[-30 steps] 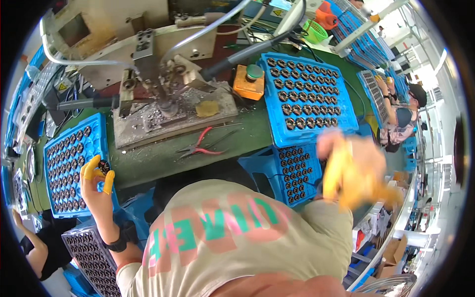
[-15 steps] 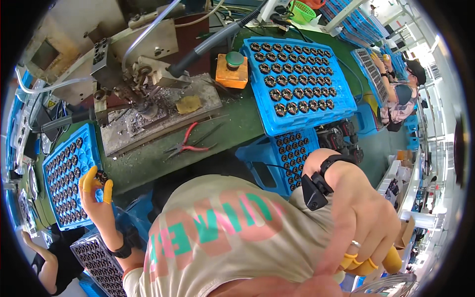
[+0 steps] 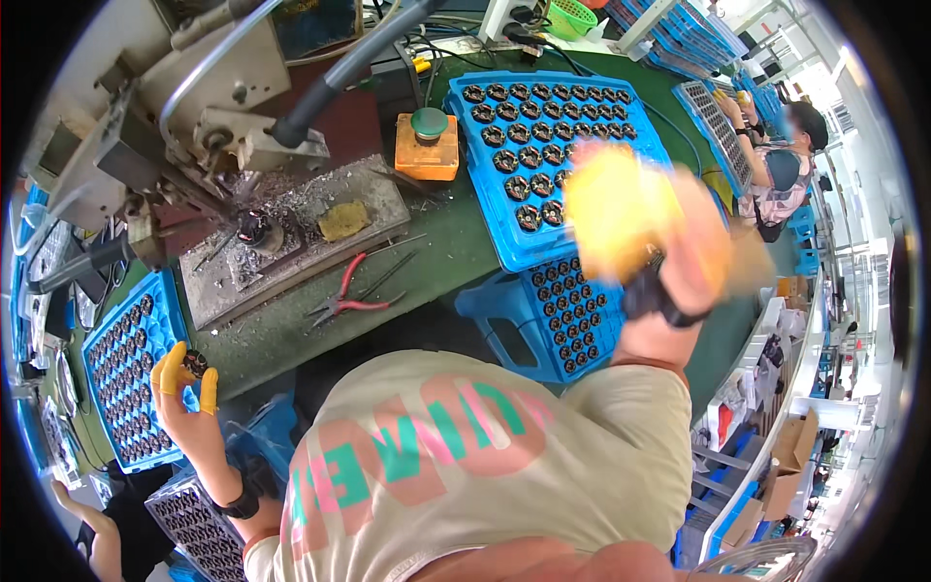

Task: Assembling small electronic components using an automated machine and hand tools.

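Note:
My left hand (image 3: 191, 424), with yellow finger covers, pinches a small round black part (image 3: 197, 364) between thumb and fingers. It is beside the right edge of a blue tray (image 3: 171, 291) holding rows of such parts. My right hand (image 3: 645, 218) is a yellow-tipped blur in front of the right side of a larger blue tray (image 3: 509, 255) of round black parts; whether it holds anything is not visible. On the metal base of the bench machine (image 3: 257, 145), a similar dark part (image 3: 254, 229) sits in the fixture among metal shavings.
Red-handled pliers (image 3: 351, 303) and a thin dark tool lie on the green bench. An orange box with a green button (image 3: 428, 131) stands beside the large tray. Another filled blue tray (image 3: 572, 320) is below it. A co-worker (image 3: 784, 160) handles a tray at the far right.
My right hand has swung up from the lower right to the large tray, blurring on the way. A dark part now shows in the machine's fixture. My left hand stays near the left tray.

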Demonstrator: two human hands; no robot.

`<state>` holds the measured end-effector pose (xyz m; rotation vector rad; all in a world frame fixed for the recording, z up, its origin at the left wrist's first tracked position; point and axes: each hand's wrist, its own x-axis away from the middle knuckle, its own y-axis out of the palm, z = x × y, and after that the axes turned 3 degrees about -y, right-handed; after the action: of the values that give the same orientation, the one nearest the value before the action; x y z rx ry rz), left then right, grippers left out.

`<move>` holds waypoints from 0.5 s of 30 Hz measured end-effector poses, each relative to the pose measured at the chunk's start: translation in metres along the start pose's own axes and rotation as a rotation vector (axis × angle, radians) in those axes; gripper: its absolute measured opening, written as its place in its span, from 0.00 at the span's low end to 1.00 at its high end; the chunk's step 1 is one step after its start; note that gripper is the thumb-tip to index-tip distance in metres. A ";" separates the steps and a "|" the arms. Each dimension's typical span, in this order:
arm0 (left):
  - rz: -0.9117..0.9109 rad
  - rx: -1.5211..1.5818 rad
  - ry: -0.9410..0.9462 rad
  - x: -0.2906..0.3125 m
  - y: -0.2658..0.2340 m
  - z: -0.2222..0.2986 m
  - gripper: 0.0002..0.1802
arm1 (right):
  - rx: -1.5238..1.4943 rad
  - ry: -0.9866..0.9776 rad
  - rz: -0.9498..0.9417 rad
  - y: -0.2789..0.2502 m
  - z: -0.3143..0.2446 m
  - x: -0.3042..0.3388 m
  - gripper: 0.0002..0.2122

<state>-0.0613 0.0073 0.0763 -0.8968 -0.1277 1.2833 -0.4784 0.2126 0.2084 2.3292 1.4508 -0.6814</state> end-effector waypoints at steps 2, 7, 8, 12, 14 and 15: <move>0.046 0.005 -0.008 0.009 -0.005 -0.001 0.27 | 0.729 0.163 -0.132 -0.100 0.060 -0.039 0.18; 0.043 -0.052 0.008 0.004 -0.008 -0.006 0.27 | 1.340 0.344 0.093 -0.258 0.150 -0.014 0.24; 0.035 -0.057 0.007 0.003 -0.008 -0.006 0.27 | 1.248 0.445 0.085 -0.264 0.151 -0.011 0.24; 0.026 -0.063 -0.005 0.003 -0.010 -0.005 0.27 | 1.131 0.423 0.086 -0.253 0.138 -0.011 0.26; 0.050 -0.042 -0.024 0.004 -0.011 -0.005 0.27 | 1.161 0.287 0.098 -0.237 0.125 -0.016 0.26; 0.067 -0.020 -0.032 0.004 -0.012 -0.004 0.27 | 1.094 0.173 0.151 -0.221 0.120 -0.016 0.24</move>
<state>-0.0485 0.0088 0.0800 -0.9042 -0.1371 1.3616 -0.7106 0.2377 0.1132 3.2925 1.0387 -1.5403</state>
